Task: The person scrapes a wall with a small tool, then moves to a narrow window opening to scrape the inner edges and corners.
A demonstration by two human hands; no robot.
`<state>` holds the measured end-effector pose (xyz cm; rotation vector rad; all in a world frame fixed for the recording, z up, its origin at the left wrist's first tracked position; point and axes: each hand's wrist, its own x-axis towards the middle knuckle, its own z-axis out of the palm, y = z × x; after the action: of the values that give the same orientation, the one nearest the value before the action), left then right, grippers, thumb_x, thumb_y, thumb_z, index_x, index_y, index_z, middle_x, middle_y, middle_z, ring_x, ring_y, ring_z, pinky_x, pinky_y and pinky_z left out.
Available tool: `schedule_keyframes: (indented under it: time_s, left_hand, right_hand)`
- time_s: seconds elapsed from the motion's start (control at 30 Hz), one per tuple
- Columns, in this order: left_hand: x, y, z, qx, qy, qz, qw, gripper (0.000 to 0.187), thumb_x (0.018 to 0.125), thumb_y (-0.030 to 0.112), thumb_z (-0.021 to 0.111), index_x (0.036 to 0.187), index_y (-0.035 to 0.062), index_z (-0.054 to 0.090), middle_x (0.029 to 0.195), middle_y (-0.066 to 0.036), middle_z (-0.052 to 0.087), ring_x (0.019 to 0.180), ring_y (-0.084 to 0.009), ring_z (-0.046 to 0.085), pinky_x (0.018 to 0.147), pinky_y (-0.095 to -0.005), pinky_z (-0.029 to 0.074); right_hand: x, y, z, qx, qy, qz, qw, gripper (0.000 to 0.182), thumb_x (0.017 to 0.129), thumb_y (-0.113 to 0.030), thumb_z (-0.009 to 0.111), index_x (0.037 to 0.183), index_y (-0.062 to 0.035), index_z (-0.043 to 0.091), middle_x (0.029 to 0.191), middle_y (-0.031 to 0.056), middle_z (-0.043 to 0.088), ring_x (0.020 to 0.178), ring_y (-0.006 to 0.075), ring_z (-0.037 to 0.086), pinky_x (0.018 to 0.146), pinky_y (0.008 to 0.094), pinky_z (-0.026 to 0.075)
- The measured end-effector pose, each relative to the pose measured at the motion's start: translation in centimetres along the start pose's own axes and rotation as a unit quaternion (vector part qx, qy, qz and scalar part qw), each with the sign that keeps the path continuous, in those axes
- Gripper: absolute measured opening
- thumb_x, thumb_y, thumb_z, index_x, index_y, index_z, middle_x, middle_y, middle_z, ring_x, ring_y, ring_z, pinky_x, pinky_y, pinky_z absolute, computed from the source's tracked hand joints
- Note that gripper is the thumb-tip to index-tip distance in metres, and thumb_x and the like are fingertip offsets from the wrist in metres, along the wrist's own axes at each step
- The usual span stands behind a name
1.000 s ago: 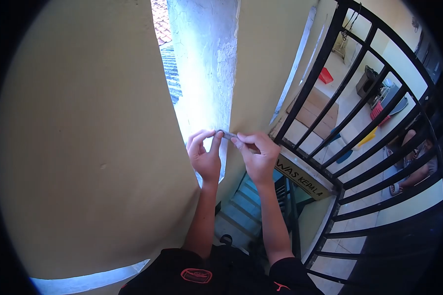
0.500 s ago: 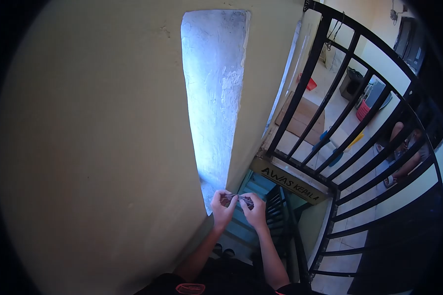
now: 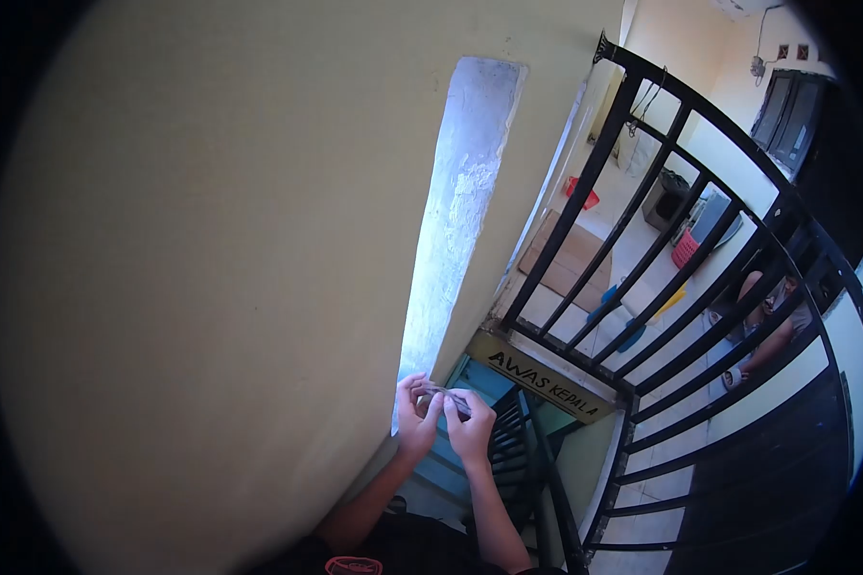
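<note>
Low in the head view, my left hand [image 3: 415, 419] and my right hand [image 3: 470, 426] are close together with fingers bent inward. Both pinch a small, thin, grey-brown item [image 3: 436, 389], whose kind is too small to make out. Part of it shows between the thumbs and index fingers; my fingers cover the rest. Behind my hands is the lower end of a narrow recessed wall opening [image 3: 458, 211], bright with bluish light.
A plain beige wall [image 3: 221, 268] fills the left side. Black railings [image 3: 604, 249] curve along the right, above a beam marked "AWAS KEPALA" [image 3: 544, 378]. Teal stairs [image 3: 484, 379] lie below. Beyond the bars are flat cardboard [image 3: 566, 257], a red basket [image 3: 685, 249] and a seated person [image 3: 772, 321].
The view has turned, so the wall opening now sits further right and the railing further left. My hands have shifted slightly left in view, still pinching the small item.
</note>
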<state>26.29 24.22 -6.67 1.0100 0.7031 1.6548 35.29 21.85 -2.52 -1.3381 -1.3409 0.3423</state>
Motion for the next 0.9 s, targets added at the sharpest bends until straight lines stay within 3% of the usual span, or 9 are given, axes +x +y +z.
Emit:
schedule_keyframes:
  time_s: [0.03,0.17,0.3,0.43,0.63,0.83,0.9]
  left_hand:
    - [0.4,0.3,0.2,0.018,-0.008,0.000,1.000,0.053,0.095,-0.002,0.059,0.141,0.0036,0.033,0.114,-0.007,0.051,0.105,-0.0128,0.054,0.091,-0.0275,0.048]
    - [1.7,1.9,2.1,-0.064,0.030,0.008,0.997,0.056,0.095,-0.002,0.059,0.144,0.0029,0.032,0.113,-0.006,0.051,0.102,-0.0115,0.053,0.091,-0.0261,0.045]
    - [1.4,2.8,2.7,-0.061,0.022,0.005,0.998,0.055,0.096,-0.001,0.058,0.144,0.0045,0.032,0.113,-0.006,0.052,0.098,-0.0114,0.053,0.089,-0.0262,0.046]
    - [0.8,2.3,2.7,-0.081,0.027,-0.055,0.995,0.053,0.097,0.000,0.057,0.142,0.0064,0.031,0.109,-0.005,0.052,0.097,-0.0104,0.053,0.085,-0.0244,0.045]
    - [-0.6,0.5,2.9,-0.072,0.051,-0.111,0.990,0.063,0.092,-0.002,0.058,0.144,0.0081,0.024,0.104,-0.004,0.052,0.095,-0.0102,0.053,0.082,-0.0237,0.045]
    - [-1.4,-0.7,2.1,-0.043,-0.018,-0.107,0.993,0.069,0.089,-0.006,0.059,0.146,0.0083,0.021,0.109,-0.006,0.053,0.098,-0.0108,0.054,0.084,-0.0263,0.046]
    - [-1.5,-0.3,2.5,-0.026,-0.047,-0.104,0.993,0.069,0.090,-0.003,0.060,0.147,0.0082,0.022,0.112,-0.007,0.053,0.100,-0.0120,0.055,0.086,-0.0279,0.047]
  right_hand:
    - [1.2,-1.9,0.4,0.008,0.014,-0.020,1.000,0.010,0.085,-0.005,0.069,0.093,0.0019,0.069,0.084,0.0147,0.069,0.073,0.0255,0.069,0.068,0.0337,0.053]
    - [4.3,-3.9,0.7,-0.015,0.007,-0.096,0.995,0.012,0.085,-0.006,0.069,0.095,0.0010,0.068,0.087,0.0174,0.067,0.077,0.0340,0.067,0.068,0.0398,0.054]
    - [4.5,-3.5,0.1,-0.026,0.005,-0.070,0.997,0.012,0.088,-0.010,0.069,0.093,0.0013,0.068,0.086,0.0172,0.067,0.077,0.0351,0.067,0.068,0.0403,0.053]
    - [3.0,-1.1,0.2,-0.021,-0.005,-0.024,0.999,0.013,0.088,-0.009,0.068,0.089,0.0030,0.066,0.082,0.0176,0.066,0.072,0.0323,0.067,0.066,0.0383,0.051]
    - [0.0,0.2,-0.4,-0.050,-0.045,-0.033,0.997,0.018,0.091,-0.010,0.062,0.106,0.0010,0.062,0.088,0.0202,0.063,0.083,0.0444,0.063,0.073,0.0454,0.051]
    - [-1.7,1.6,-3.1,-0.030,-0.064,0.002,0.998,0.018,0.092,-0.010,0.061,0.105,0.0020,0.061,0.089,0.0216,0.066,0.083,0.0417,0.065,0.072,0.0446,0.051]
    - [-2.4,3.2,-4.3,-0.046,-0.097,0.107,0.988,0.016,0.092,-0.009,0.060,0.104,0.0030,0.061,0.084,0.0178,0.068,0.074,0.0310,0.068,0.067,0.0379,0.052]
